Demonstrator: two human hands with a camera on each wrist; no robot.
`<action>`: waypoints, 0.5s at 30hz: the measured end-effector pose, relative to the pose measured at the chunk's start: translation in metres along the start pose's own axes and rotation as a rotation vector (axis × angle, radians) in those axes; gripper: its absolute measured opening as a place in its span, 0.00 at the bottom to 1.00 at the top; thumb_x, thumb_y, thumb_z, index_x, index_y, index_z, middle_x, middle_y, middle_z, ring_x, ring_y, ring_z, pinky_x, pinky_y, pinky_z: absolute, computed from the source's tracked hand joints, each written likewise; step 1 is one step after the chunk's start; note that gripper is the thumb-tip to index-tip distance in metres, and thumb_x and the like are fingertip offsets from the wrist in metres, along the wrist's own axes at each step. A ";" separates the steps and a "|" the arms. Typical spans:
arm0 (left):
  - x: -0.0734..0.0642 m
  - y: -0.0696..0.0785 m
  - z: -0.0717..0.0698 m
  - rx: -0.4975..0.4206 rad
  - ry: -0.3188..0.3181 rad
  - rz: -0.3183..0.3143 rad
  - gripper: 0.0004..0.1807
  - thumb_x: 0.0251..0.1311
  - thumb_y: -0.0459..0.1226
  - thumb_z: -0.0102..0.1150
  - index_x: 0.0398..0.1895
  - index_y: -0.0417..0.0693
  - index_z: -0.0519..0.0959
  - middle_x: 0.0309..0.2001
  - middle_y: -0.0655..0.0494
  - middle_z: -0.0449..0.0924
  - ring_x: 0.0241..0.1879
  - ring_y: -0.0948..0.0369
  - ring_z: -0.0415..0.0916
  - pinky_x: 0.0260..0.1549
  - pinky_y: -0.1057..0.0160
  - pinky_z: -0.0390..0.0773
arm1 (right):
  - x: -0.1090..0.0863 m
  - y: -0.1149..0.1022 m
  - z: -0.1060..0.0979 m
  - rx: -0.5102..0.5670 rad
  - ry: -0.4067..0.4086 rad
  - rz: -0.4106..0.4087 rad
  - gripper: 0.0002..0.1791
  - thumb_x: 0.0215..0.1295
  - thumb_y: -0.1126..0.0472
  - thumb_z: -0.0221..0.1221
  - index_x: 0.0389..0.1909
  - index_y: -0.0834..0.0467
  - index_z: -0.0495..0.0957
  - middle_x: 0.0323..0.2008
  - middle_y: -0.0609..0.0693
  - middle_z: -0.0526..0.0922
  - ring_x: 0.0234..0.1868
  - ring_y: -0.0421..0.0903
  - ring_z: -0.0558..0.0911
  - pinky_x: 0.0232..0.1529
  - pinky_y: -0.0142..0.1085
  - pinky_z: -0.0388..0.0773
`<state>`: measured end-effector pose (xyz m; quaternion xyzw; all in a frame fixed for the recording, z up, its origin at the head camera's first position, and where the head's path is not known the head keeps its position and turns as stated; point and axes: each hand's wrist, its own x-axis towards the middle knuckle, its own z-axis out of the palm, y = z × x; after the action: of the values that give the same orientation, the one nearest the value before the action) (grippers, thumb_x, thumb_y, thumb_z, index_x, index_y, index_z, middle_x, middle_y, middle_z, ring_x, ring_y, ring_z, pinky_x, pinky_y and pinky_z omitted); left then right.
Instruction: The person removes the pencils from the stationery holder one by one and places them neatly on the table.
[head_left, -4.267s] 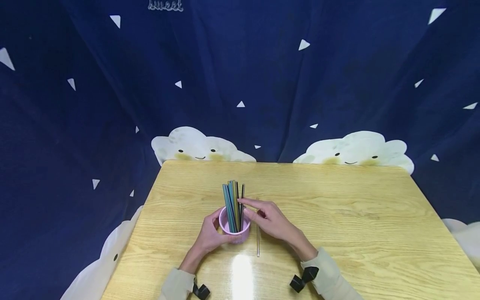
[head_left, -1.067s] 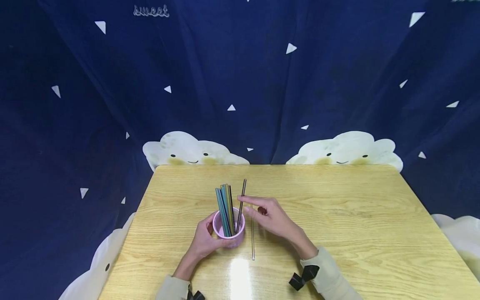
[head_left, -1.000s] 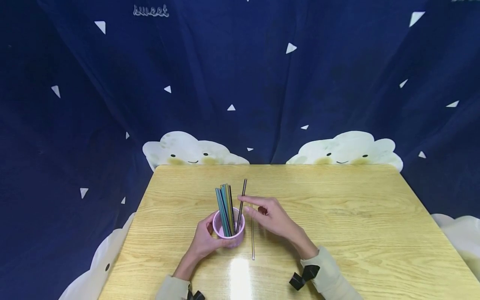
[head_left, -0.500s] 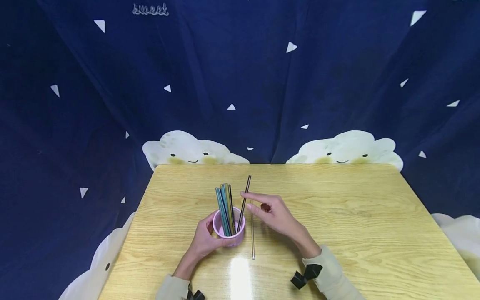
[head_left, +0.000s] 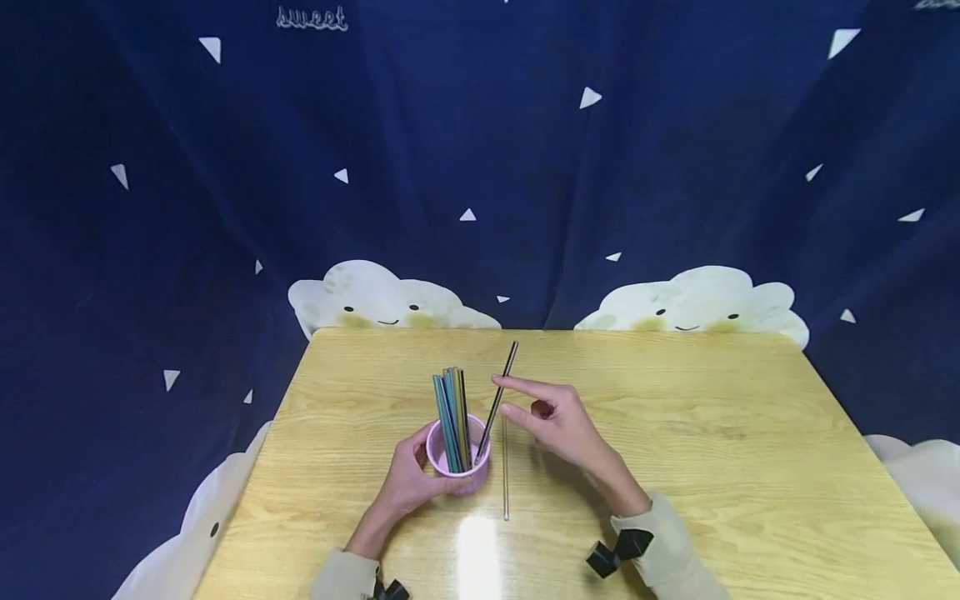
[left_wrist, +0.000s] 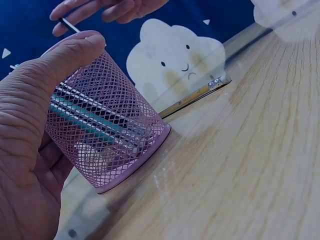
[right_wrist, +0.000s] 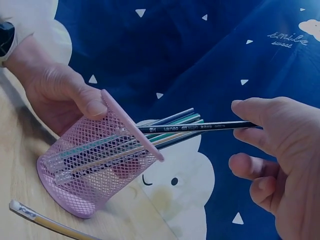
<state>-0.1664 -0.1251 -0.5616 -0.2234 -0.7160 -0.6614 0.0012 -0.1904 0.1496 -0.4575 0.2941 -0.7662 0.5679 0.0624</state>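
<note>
Left hand [head_left: 408,479] curled round pink mesh cup [left_wrist: 112,120], upright on the wooden surface [head_left: 675,417]. Right hand [head_left: 558,425] fingers nearly closed, index and thumb pinching upper half of black pencil [head_left: 487,430]; it tilts right, lower end inside cup. Other pencils [head_left: 450,417] bunched in cup. Yellow pencil [head_left: 506,479] flat, just right of cup. Blue curtain [head_left: 420,125] behind
</note>
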 end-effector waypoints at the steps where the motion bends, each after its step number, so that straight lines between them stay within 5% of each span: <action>1: 0.000 0.000 0.000 0.001 -0.002 -0.005 0.49 0.38 0.31 0.86 0.70 0.42 0.75 0.61 0.45 0.83 0.59 0.52 0.80 0.62 0.61 0.79 | 0.000 -0.001 -0.001 0.002 0.006 -0.003 0.21 0.70 0.63 0.67 0.64 0.54 0.83 0.25 0.43 0.81 0.11 0.32 0.59 0.07 0.29 0.57; 4: 0.001 0.001 0.000 0.009 -0.001 -0.024 0.49 0.37 0.32 0.87 0.70 0.45 0.76 0.60 0.47 0.84 0.59 0.52 0.81 0.63 0.61 0.79 | -0.001 -0.002 -0.003 0.013 0.024 -0.014 0.20 0.69 0.65 0.67 0.62 0.57 0.84 0.17 0.42 0.72 0.11 0.32 0.59 0.07 0.28 0.57; 9: 0.001 0.000 0.000 -0.002 -0.002 -0.026 0.50 0.37 0.31 0.87 0.70 0.43 0.75 0.61 0.46 0.83 0.59 0.52 0.80 0.63 0.61 0.78 | -0.003 -0.005 -0.007 0.043 0.056 -0.030 0.19 0.68 0.70 0.67 0.60 0.61 0.84 0.32 0.50 0.89 0.10 0.33 0.60 0.06 0.28 0.59; 15: 0.000 0.000 0.000 -0.019 -0.009 -0.049 0.49 0.38 0.32 0.86 0.70 0.47 0.76 0.60 0.46 0.84 0.58 0.52 0.81 0.60 0.61 0.81 | -0.003 -0.007 -0.013 0.055 0.075 -0.047 0.19 0.67 0.72 0.66 0.59 0.62 0.84 0.35 0.53 0.89 0.10 0.33 0.60 0.05 0.27 0.58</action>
<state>-0.1668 -0.1251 -0.5614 -0.2086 -0.7149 -0.6671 -0.0202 -0.1874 0.1618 -0.4485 0.2920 -0.7403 0.5978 0.0963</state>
